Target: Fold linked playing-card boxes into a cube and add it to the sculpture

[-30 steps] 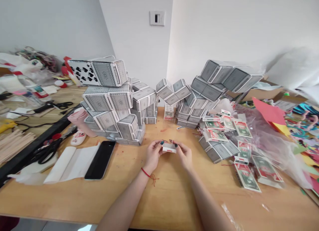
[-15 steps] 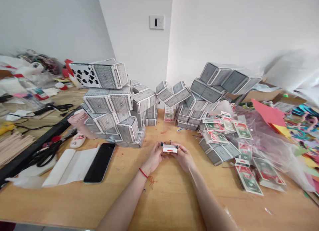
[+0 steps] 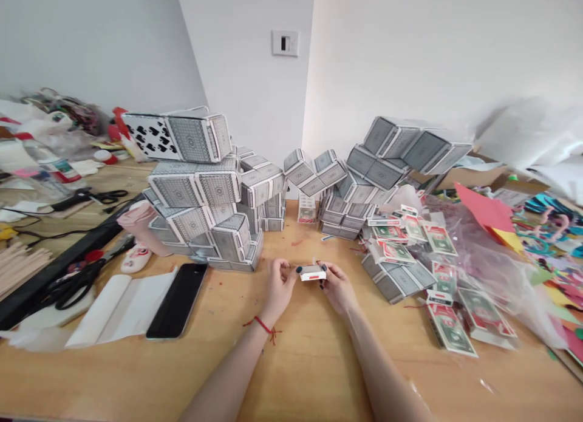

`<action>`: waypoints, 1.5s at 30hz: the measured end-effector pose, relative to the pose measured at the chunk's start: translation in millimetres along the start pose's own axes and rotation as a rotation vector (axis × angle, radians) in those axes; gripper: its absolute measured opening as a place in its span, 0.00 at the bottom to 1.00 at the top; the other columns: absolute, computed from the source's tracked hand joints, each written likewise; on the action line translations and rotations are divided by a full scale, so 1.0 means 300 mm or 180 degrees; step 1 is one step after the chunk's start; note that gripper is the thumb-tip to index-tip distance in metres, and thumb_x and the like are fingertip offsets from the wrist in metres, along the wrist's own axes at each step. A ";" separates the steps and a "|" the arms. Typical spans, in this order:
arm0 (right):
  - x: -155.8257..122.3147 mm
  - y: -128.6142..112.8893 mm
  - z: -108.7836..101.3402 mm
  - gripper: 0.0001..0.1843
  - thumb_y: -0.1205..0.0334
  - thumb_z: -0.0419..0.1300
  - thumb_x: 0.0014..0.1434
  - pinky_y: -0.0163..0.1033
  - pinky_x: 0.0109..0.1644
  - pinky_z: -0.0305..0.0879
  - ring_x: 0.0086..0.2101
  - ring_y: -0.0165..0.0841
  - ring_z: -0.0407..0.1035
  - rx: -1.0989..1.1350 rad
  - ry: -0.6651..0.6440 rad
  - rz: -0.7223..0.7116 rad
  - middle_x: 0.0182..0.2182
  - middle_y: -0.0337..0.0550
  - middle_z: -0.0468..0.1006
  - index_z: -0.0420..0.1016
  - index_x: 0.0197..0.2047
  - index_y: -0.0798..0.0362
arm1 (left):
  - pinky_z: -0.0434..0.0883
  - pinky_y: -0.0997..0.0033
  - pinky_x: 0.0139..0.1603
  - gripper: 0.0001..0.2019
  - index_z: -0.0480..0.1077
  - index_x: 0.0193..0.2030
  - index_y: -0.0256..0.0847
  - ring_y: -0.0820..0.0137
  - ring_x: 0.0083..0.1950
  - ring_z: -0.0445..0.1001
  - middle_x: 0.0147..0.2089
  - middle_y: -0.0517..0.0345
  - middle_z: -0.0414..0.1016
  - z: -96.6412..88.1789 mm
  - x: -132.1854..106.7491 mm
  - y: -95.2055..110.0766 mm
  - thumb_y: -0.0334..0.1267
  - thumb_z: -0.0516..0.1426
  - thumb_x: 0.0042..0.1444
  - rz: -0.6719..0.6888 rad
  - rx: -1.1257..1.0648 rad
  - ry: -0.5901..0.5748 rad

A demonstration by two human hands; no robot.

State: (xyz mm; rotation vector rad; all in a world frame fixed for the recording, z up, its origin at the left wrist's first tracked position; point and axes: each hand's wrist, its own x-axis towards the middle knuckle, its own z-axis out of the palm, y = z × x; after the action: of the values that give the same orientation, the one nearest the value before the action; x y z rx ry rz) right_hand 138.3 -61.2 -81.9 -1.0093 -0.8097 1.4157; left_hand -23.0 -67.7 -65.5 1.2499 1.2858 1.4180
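Above wooden table [image 3: 310,355], left hand [image 3: 279,286] and right hand [image 3: 337,285] palms inward, fingers pinching small white box [image 3: 311,273].

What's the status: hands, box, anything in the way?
Left hand and right hand both grip small white box above table. Phone lies left, apart.

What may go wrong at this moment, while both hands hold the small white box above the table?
1. The small white box is pinched only by fingertips of the left hand and right hand; it might slip onto the wooden table.
2. The leaning stack of grey boxes stands just beyond the left hand; a bump could perhaps topple it.
3. The black phone lies near the left forearm and might get pushed.
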 end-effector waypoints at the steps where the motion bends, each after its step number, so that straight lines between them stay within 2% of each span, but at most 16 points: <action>1: -0.003 0.001 0.009 0.16 0.50 0.66 0.44 0.36 0.28 0.63 0.25 0.31 0.66 -0.0003 0.0060 -0.0042 0.28 0.41 0.77 0.76 0.34 0.50 | 0.66 0.77 0.32 0.09 0.65 0.35 0.41 0.75 0.33 0.66 0.36 0.59 0.64 -0.002 0.000 0.001 0.39 0.60 0.50 0.0233 0.0129 0.0110; 3: -0.008 0.006 0.027 0.15 0.51 0.66 0.44 0.37 0.30 0.64 0.26 0.32 0.67 -0.0032 0.0156 -0.0146 0.28 0.41 0.76 0.76 0.33 0.51 | 0.67 0.74 0.38 0.04 0.67 0.35 0.41 0.72 0.37 0.67 0.37 0.57 0.64 -0.003 0.001 0.002 0.36 0.58 0.52 0.0546 0.0342 0.0050; 5: -0.009 0.011 0.040 0.14 0.51 0.66 0.45 0.38 0.32 0.65 0.27 0.32 0.67 -0.0033 0.0147 -0.0214 0.27 0.41 0.76 0.75 0.32 0.51 | 0.67 0.71 0.41 0.02 0.70 0.35 0.41 0.70 0.39 0.68 0.38 0.56 0.65 -0.002 0.003 -0.001 0.34 0.56 0.54 0.0663 0.0508 -0.0129; 9: -0.007 0.011 0.041 0.12 0.54 0.65 0.46 0.37 0.34 0.65 0.27 0.31 0.67 0.0148 0.0088 -0.0261 0.28 0.39 0.75 0.76 0.32 0.51 | 0.68 0.64 0.48 0.08 0.73 0.39 0.43 0.65 0.48 0.68 0.45 0.53 0.64 -0.006 0.014 -0.021 0.34 0.59 0.51 0.0620 0.0600 -0.0382; 12: -0.006 -0.003 0.033 0.11 0.56 0.67 0.44 0.35 0.33 0.63 0.28 0.30 0.66 0.0334 0.0108 -0.0205 0.28 0.39 0.75 0.76 0.31 0.52 | 0.66 0.59 0.55 0.14 0.73 0.44 0.46 0.62 0.56 0.65 0.53 0.52 0.64 -0.017 0.022 -0.032 0.33 0.61 0.48 0.0595 0.0490 -0.0750; 15: -0.011 -0.026 0.029 0.10 0.58 0.68 0.42 0.32 0.29 0.60 0.24 0.27 0.64 0.0600 0.0006 -0.0042 0.24 0.37 0.73 0.75 0.30 0.52 | 0.66 0.59 0.56 0.18 0.70 0.49 0.46 0.63 0.57 0.66 0.55 0.51 0.66 -0.028 0.025 -0.028 0.33 0.60 0.50 0.0573 0.0315 -0.1089; 17: -0.016 -0.041 0.029 0.11 0.60 0.69 0.41 0.30 0.25 0.57 0.21 0.24 0.60 0.0718 -0.0012 0.0062 0.20 0.34 0.70 0.75 0.30 0.51 | 0.69 0.60 0.54 0.19 0.69 0.50 0.45 0.63 0.55 0.68 0.54 0.50 0.68 -0.034 0.022 -0.021 0.34 0.60 0.50 0.0603 0.0294 -0.1181; 22: -0.028 -0.055 0.039 0.11 0.58 0.68 0.42 0.29 0.21 0.51 0.17 0.23 0.55 0.0494 0.0034 -0.0059 0.17 0.31 0.66 0.75 0.30 0.51 | 0.72 0.66 0.46 0.14 0.70 0.45 0.42 0.67 0.44 0.74 0.44 0.53 0.75 -0.042 0.010 -0.009 0.39 0.60 0.51 0.0852 0.0755 -0.0865; 26: -0.033 -0.044 0.045 0.12 0.53 0.65 0.46 0.31 0.20 0.52 0.17 0.25 0.57 -0.0331 0.0208 -0.0421 0.16 0.35 0.69 0.77 0.30 0.53 | 0.72 0.73 0.35 0.11 0.70 0.40 0.39 0.72 0.32 0.74 0.34 0.56 0.76 -0.039 0.002 -0.003 0.42 0.59 0.52 0.0840 0.0832 -0.0533; 30: -0.034 -0.032 0.035 0.17 0.51 0.62 0.49 0.33 0.22 0.57 0.20 0.27 0.60 -0.1229 0.0429 -0.0853 0.24 0.41 0.76 0.80 0.36 0.55 | 0.71 0.75 0.32 0.14 0.68 0.43 0.39 0.72 0.32 0.74 0.34 0.56 0.76 -0.029 -0.001 -0.004 0.43 0.59 0.52 0.0631 0.0733 -0.0341; 33: -0.033 -0.025 0.027 0.20 0.49 0.58 0.53 0.34 0.26 0.61 0.22 0.29 0.62 -0.1635 0.0321 -0.1103 0.21 0.40 0.73 0.79 0.41 0.55 | 0.72 0.73 0.34 0.17 0.69 0.46 0.39 0.70 0.34 0.75 0.37 0.53 0.77 -0.023 0.003 -0.013 0.43 0.58 0.52 0.0554 0.0676 -0.0258; 35: -0.034 -0.020 0.030 0.21 0.49 0.58 0.53 0.34 0.27 0.63 0.23 0.29 0.64 -0.1789 0.0204 -0.1203 0.22 0.40 0.72 0.78 0.44 0.55 | 0.72 0.72 0.33 0.17 0.70 0.48 0.38 0.70 0.32 0.74 0.36 0.53 0.77 -0.023 0.009 -0.020 0.43 0.58 0.52 0.0539 0.0712 -0.0251; 37: -0.038 -0.015 0.038 0.24 0.50 0.60 0.52 0.34 0.27 0.63 0.22 0.29 0.64 -0.1821 0.0192 -0.1160 0.22 0.39 0.72 0.76 0.47 0.55 | 0.72 0.72 0.31 0.18 0.70 0.49 0.38 0.71 0.29 0.74 0.32 0.54 0.76 -0.025 0.014 -0.025 0.42 0.58 0.52 0.0518 0.0716 -0.0261; 42: -0.059 -0.013 0.061 0.32 0.45 0.58 0.52 0.36 0.22 0.66 0.16 0.30 0.66 -0.1290 0.0106 -0.0593 0.18 0.36 0.73 0.68 0.55 0.57 | 0.71 0.75 0.23 0.15 0.70 0.46 0.37 0.74 0.20 0.70 0.21 0.62 0.71 -0.020 0.000 -0.014 0.41 0.57 0.53 0.0399 0.0270 -0.0333; 43: -0.062 -0.015 0.063 0.34 0.44 0.58 0.52 0.36 0.20 0.66 0.15 0.31 0.67 -0.1204 0.0061 -0.0512 0.18 0.37 0.73 0.68 0.56 0.58 | 0.71 0.75 0.22 0.15 0.70 0.46 0.37 0.74 0.20 0.71 0.22 0.61 0.72 -0.017 -0.007 -0.009 0.41 0.57 0.53 0.0355 0.0101 -0.0360; 45: -0.065 -0.021 0.063 0.35 0.43 0.60 0.50 0.35 0.16 0.62 0.12 0.30 0.64 -0.1168 0.0036 -0.0397 0.16 0.36 0.73 0.68 0.54 0.58 | 0.74 0.73 0.24 0.12 0.69 0.43 0.38 0.73 0.22 0.74 0.32 0.55 0.77 -0.010 -0.019 0.001 0.41 0.56 0.54 0.0292 -0.0248 -0.0419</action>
State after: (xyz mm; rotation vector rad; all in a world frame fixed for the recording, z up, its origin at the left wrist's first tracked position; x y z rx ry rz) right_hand 122.8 -78.6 -66.4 -1.2190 -1.1314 1.1771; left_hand -25.1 -73.7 -65.9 1.3409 1.0871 1.4117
